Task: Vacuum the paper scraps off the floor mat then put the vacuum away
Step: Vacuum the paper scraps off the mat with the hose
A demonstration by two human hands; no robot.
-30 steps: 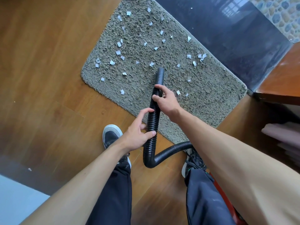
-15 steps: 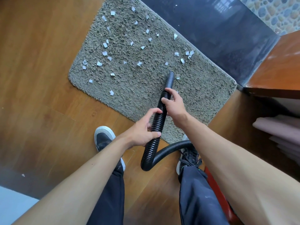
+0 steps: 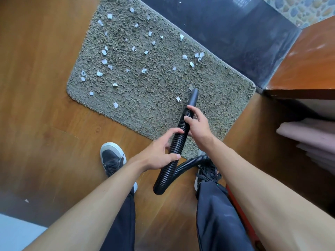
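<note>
Covering the left side, a brown wooden floor (image 3: 36, 87) carries one small white scrap (image 3: 26, 201) near the lower left corner. Further right lies the grey shaggy floor mat (image 3: 217, 91), turned at an angle. Many white paper scraps (image 3: 104, 61) are scattered on it, mostly on its left and far parts. Below the mat, a dark left shoe (image 3: 112, 158) with a white toe stands on the floor.

The left hand (image 3: 157, 154) grips the black ribbed hose (image 3: 178, 140), with the thumb on one side and the fingers curled round the other. The hose makes a loop below this hand and runs away to the right. The right hand (image 3: 197, 124) holds the same hose higher up, with its fingers wrapped round it just behind the smooth black nozzle (image 3: 193, 96). The nozzle points down at the mat near its right end; whether the tip touches the pile I cannot tell. One scrap lies just beside the nozzle on its left and another at its tip.

The right shoe (image 3: 206, 169) stands partly under the hose. Beyond the mat there is a dark glossy tile strip (image 3: 226, 24). At the far right are a brown wooden top (image 3: 308, 66) and folded pink cloth (image 3: 308, 134) under it.
</note>
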